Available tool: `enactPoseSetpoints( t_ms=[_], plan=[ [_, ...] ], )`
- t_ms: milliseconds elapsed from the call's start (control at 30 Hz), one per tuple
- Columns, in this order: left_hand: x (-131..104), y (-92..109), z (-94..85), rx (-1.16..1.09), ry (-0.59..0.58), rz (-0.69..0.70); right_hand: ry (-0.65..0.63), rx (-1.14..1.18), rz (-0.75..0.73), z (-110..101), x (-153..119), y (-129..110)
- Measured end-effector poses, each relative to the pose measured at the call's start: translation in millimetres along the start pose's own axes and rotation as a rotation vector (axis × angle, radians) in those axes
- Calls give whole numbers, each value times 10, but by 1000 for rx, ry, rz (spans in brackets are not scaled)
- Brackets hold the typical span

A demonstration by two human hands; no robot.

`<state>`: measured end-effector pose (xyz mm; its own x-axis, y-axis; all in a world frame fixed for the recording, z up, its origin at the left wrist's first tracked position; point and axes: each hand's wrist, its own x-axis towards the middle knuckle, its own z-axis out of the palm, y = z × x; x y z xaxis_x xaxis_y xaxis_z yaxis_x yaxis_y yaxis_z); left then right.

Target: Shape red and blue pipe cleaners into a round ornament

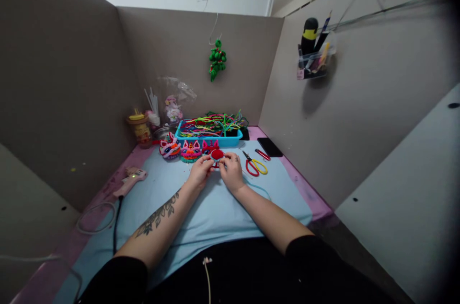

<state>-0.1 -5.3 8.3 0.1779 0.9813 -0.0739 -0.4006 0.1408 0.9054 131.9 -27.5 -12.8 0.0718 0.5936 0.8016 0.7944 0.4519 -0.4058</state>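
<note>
Both hands meet over the blue cloth, around a small round red craft piece (217, 154) with a light blue edge. My left hand (201, 170) pinches it from the left. On its right side, the fingers of my right hand (232, 169) are closed at the rim; whether they also hold a thin strand is too small to tell. A light blue pipe cleaner (260, 188) trails over the cloth by my right wrist. Just beyond the hands sit several colourful fuzzy unicorn heads (191, 150), one partly hidden behind the red piece.
A blue tray (208, 141) of coloured pipe cleaners stands at the back. Scissors (256, 166), a red-handled tool (262, 154) and a black phone (269, 147) lie right. At left are a pink glue gun (132, 181) with its cord and a cup (141, 130). Partition walls enclose the table.
</note>
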Motion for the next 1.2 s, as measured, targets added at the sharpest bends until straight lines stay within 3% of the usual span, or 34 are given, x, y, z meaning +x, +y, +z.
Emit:
enactPoseSetpoints(
  t_ms=[267,433,767,1067,1200],
  plan=[
    [-42,9,40,171,-66,113,20,7,7,4,6,7],
    [-25,-22,37,276,5,274,-1,42,-25,-37,-9,-12],
    [-48,-84,30,419,25,335,-136,-85,-159,-93,0,-135],
    [3,-79,3,382,64,306,-127,-72,-186,-116,-22,-104],
    [16,-79,-12,372,54,328,-101,-28,-109,-130,-5,-92]
  ],
)
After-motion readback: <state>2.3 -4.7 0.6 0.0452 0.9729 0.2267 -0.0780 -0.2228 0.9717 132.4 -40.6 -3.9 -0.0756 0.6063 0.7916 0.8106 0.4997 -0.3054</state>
